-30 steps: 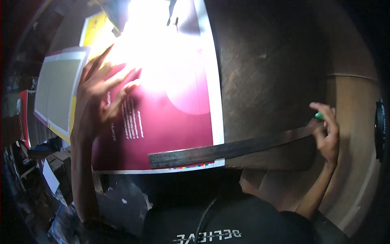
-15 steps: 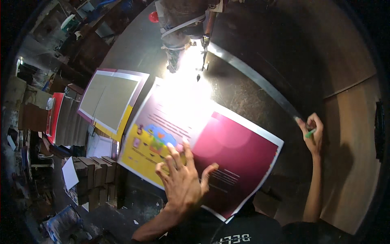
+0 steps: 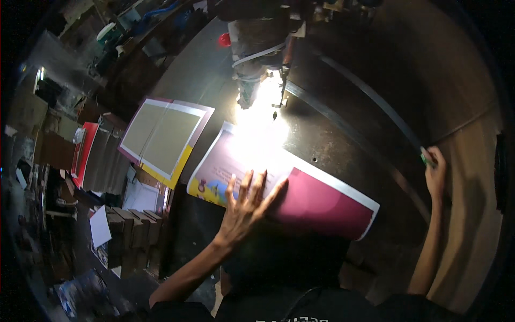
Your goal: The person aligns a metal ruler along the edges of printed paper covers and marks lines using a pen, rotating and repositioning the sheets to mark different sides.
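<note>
Under the bright lamp lies a large printed paper sheet [image 3: 327,206] with a maroon panel, a pale purple part and a yellow corner. My left hand [image 3: 244,206] rests on it, fingers spread, near the middle. Darkness and my black shirt hide the sheet's near part. Over at the right, my right hand [image 3: 435,163] is closed around the near end of a long, thin metal strip [image 3: 375,102]. Something small and green also shows between those fingers; its kind is not clear.
A lamp-lit machine head [image 3: 257,51] with a red knob hangs over the table. Grey boards on a maroon and yellow cover [image 3: 166,134] lie at left. Beyond them stand stacked boards [image 3: 99,161] and cardboard blocks [image 3: 129,231]. A wooden panel [image 3: 472,177] borders the right.
The sheet's near part has slipped out of sight toward my body. My right hand has shifted the metal strip away from the sheet, showing a long band on the table.
</note>
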The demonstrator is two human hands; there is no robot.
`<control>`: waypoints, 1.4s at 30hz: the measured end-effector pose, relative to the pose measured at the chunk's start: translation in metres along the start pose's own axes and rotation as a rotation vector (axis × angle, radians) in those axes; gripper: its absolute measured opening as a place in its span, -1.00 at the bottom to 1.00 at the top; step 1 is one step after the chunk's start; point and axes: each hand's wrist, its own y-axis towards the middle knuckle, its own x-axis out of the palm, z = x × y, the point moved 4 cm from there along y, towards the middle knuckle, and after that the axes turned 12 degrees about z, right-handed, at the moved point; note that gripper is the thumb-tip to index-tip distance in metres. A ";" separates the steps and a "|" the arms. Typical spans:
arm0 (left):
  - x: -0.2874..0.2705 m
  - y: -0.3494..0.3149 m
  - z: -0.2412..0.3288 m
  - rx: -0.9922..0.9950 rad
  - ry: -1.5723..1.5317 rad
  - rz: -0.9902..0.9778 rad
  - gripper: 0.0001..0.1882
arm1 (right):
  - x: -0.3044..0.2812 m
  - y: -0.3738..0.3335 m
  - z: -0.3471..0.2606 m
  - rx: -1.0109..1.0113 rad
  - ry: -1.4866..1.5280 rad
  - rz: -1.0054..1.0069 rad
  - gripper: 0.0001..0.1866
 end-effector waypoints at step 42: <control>-0.009 0.036 -0.048 -0.753 -0.363 -0.188 0.28 | 0.042 -0.133 -0.165 -0.417 0.044 -0.249 -0.55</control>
